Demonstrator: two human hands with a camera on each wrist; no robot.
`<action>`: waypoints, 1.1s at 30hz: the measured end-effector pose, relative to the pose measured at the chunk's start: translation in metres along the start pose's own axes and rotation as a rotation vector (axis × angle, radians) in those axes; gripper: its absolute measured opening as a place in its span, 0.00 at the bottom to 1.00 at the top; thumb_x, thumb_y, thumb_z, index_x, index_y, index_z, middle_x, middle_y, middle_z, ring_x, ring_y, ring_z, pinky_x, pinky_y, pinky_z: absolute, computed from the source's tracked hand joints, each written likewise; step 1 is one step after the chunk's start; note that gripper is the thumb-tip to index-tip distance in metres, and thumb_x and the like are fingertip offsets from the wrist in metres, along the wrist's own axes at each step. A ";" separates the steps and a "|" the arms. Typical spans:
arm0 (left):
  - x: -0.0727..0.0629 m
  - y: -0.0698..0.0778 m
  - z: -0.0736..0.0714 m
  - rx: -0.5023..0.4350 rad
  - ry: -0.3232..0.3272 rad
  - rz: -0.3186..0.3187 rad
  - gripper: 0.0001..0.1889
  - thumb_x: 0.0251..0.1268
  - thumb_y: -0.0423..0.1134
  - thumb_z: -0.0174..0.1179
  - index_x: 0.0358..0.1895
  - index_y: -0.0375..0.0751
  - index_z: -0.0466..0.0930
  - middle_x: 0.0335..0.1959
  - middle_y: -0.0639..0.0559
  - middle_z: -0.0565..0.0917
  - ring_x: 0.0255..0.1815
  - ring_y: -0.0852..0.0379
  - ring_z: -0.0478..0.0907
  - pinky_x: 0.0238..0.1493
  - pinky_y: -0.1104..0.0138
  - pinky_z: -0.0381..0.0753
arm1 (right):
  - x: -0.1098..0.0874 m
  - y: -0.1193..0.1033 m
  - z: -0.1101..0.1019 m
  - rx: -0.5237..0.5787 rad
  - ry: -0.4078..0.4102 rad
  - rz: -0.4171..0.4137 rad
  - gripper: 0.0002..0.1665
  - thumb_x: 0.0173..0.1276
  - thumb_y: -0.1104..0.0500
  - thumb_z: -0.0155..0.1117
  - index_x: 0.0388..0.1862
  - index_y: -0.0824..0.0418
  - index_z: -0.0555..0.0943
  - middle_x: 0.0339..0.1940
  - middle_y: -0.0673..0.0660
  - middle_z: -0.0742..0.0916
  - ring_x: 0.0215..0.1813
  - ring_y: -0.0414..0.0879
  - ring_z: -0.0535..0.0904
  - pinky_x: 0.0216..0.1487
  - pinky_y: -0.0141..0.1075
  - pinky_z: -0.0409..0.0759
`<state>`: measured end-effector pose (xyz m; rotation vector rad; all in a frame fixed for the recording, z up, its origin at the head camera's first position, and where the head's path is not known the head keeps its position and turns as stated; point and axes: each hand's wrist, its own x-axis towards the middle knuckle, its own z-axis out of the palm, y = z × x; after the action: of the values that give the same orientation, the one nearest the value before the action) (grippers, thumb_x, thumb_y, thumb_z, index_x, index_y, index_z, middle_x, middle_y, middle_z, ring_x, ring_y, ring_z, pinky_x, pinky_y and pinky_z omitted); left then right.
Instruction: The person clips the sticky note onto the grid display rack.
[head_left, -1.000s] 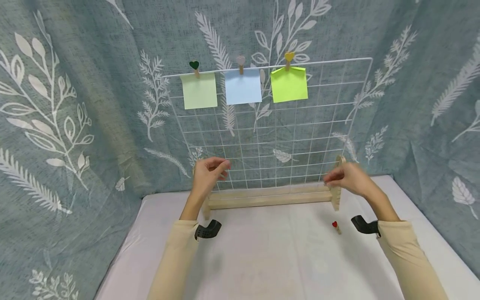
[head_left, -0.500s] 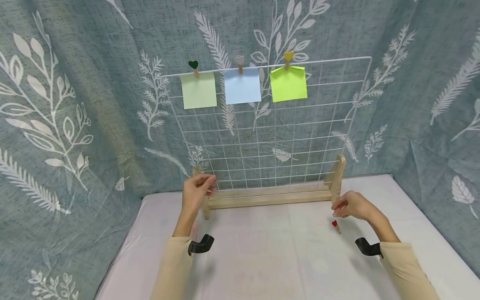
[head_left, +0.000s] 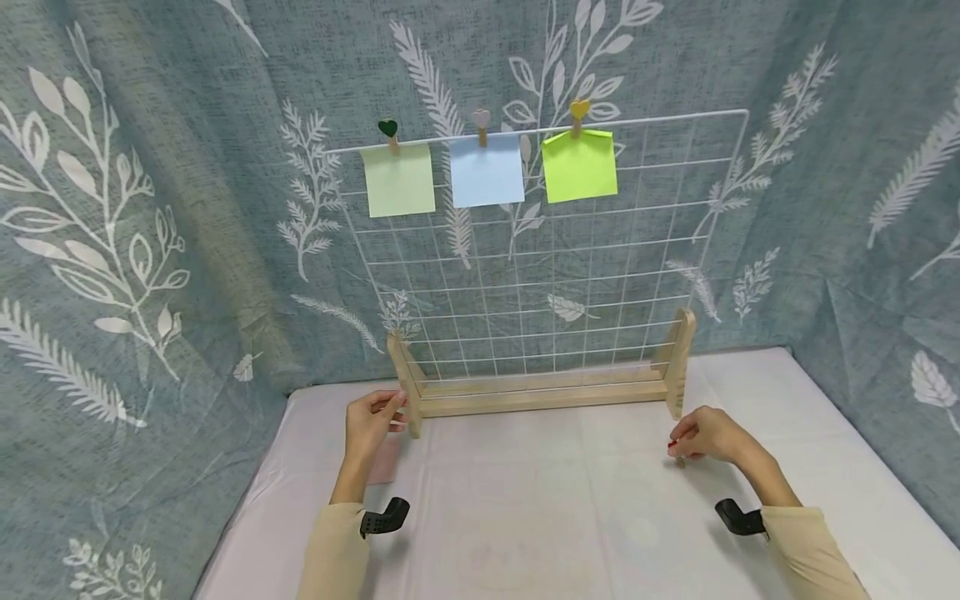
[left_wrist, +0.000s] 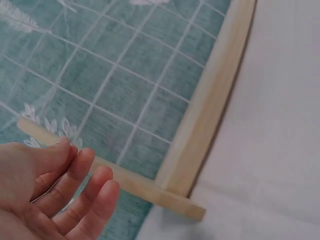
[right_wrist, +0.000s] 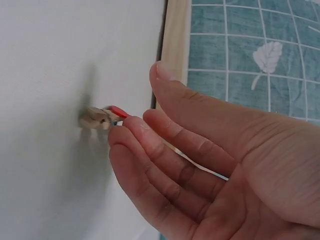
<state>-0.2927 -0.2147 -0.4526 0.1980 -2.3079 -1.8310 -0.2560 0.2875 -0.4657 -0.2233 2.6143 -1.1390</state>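
On the white table at the right lies a small wooden clothespin (head_left: pixel 680 462) with a red heart. My right hand (head_left: pixel 711 435) is over it. In the right wrist view, fingertips (right_wrist: pixel 131 125) reach the red heart end of the clothespin (right_wrist: pixel 95 119), while the thumb (right_wrist: pixel 167 82) stays apart; whether they touch cannot be told. My left hand (head_left: pixel 367 425), fingers loosely bent, hovers beside the left foot of the wooden stand (head_left: pixel 411 408). Nothing shows between its fingers in the left wrist view. Below that hand a pink paper note (head_left: pixel 385 462) lies partly hidden by the wrist.
A white wire grid (head_left: pixel 555 275) rises from the wooden stand. Along its top, heart clothespins hold a pale green note (head_left: pixel 399 183), a blue note (head_left: pixel 486 173) and a lime note (head_left: pixel 580 169). A patterned curtain (head_left: pixel 225 208) hangs behind and at both sides.
Both hands have come down from the grid. My right hand has reached the red heart clothespin; my left has moved left and down towards the pink note, which has come into view.
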 end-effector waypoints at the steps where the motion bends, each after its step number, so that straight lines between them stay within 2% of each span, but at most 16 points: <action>1: 0.000 -0.003 0.000 0.005 0.000 -0.007 0.13 0.70 0.32 0.60 0.46 0.20 0.81 0.38 0.31 0.85 0.24 0.54 0.84 0.24 0.70 0.87 | -0.001 0.001 0.000 0.002 0.001 -0.002 0.11 0.57 0.69 0.73 0.36 0.75 0.84 0.27 0.57 0.88 0.27 0.43 0.81 0.27 0.34 0.84; 7: -0.002 -0.017 -0.006 0.044 0.020 -0.045 0.13 0.70 0.33 0.60 0.46 0.22 0.82 0.37 0.36 0.87 0.26 0.52 0.84 0.25 0.69 0.87 | -0.001 0.003 0.003 -0.015 0.044 -0.005 0.07 0.60 0.71 0.69 0.34 0.76 0.84 0.28 0.60 0.88 0.27 0.43 0.81 0.27 0.33 0.84; 11: -0.003 -0.028 -0.015 0.064 0.065 -0.064 0.12 0.69 0.32 0.61 0.46 0.24 0.82 0.35 0.40 0.87 0.24 0.55 0.84 0.25 0.68 0.87 | -0.001 0.005 0.006 -0.061 0.110 0.035 0.08 0.60 0.68 0.71 0.32 0.74 0.85 0.24 0.56 0.86 0.26 0.42 0.80 0.25 0.31 0.81; 14: -0.005 -0.034 -0.023 0.097 0.107 -0.052 0.12 0.67 0.30 0.62 0.47 0.23 0.82 0.36 0.39 0.87 0.23 0.55 0.84 0.24 0.67 0.87 | -0.001 0.008 0.009 -0.074 0.142 0.061 0.08 0.59 0.66 0.72 0.31 0.73 0.85 0.23 0.54 0.86 0.25 0.42 0.79 0.24 0.32 0.80; 20: -0.010 -0.047 -0.040 0.240 0.171 -0.066 0.12 0.65 0.28 0.62 0.48 0.23 0.82 0.40 0.32 0.85 0.22 0.56 0.83 0.20 0.74 0.83 | -0.002 0.016 0.016 -0.092 0.177 0.096 0.10 0.57 0.63 0.75 0.30 0.70 0.86 0.23 0.52 0.86 0.23 0.42 0.78 0.23 0.32 0.78; 23: -0.013 -0.052 -0.046 0.318 0.163 -0.089 0.12 0.66 0.29 0.61 0.48 0.23 0.82 0.42 0.30 0.84 0.25 0.50 0.84 0.21 0.74 0.82 | -0.001 0.018 0.018 -0.113 0.200 0.090 0.10 0.57 0.61 0.75 0.30 0.69 0.86 0.22 0.52 0.86 0.22 0.41 0.77 0.23 0.33 0.77; 25: -0.014 -0.056 -0.049 0.393 0.142 -0.098 0.14 0.67 0.31 0.61 0.49 0.22 0.81 0.43 0.29 0.83 0.32 0.44 0.84 0.28 0.69 0.83 | -0.001 0.019 0.020 -0.132 0.218 0.079 0.11 0.57 0.60 0.76 0.30 0.69 0.86 0.22 0.52 0.86 0.23 0.41 0.77 0.23 0.33 0.77; 27: -0.015 -0.059 -0.052 0.466 0.113 -0.099 0.15 0.67 0.34 0.60 0.49 0.22 0.81 0.44 0.28 0.82 0.41 0.37 0.82 0.37 0.59 0.83 | 0.000 0.020 0.022 -0.147 0.230 0.071 0.11 0.56 0.60 0.76 0.29 0.69 0.86 0.22 0.52 0.86 0.24 0.41 0.77 0.24 0.33 0.77; 29: -0.016 -0.063 -0.055 0.530 0.093 -0.093 0.17 0.67 0.35 0.60 0.50 0.21 0.79 0.46 0.27 0.81 0.48 0.32 0.78 0.46 0.49 0.80 | 0.000 0.020 0.024 -0.160 0.244 0.066 0.11 0.56 0.60 0.76 0.29 0.68 0.86 0.23 0.52 0.86 0.25 0.41 0.77 0.25 0.33 0.77; 31: -0.017 -0.066 -0.057 0.577 0.089 -0.070 0.17 0.65 0.34 0.61 0.50 0.20 0.79 0.47 0.27 0.81 0.51 0.30 0.76 0.51 0.43 0.76 | 0.000 0.020 0.026 -0.166 0.256 0.057 0.11 0.55 0.61 0.76 0.29 0.69 0.86 0.23 0.53 0.86 0.25 0.41 0.77 0.26 0.34 0.78; 33: -0.018 -0.069 -0.059 0.596 0.089 -0.040 0.17 0.63 0.31 0.61 0.50 0.20 0.79 0.46 0.26 0.80 0.51 0.30 0.76 0.53 0.41 0.75 | 0.000 0.020 0.027 -0.174 0.265 0.051 0.09 0.55 0.62 0.76 0.28 0.68 0.86 0.23 0.53 0.86 0.25 0.41 0.78 0.27 0.35 0.78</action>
<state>-0.2631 -0.2822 -0.5076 0.3969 -2.7279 -1.0692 -0.2485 0.2819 -0.4979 -0.0424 2.9367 -0.9830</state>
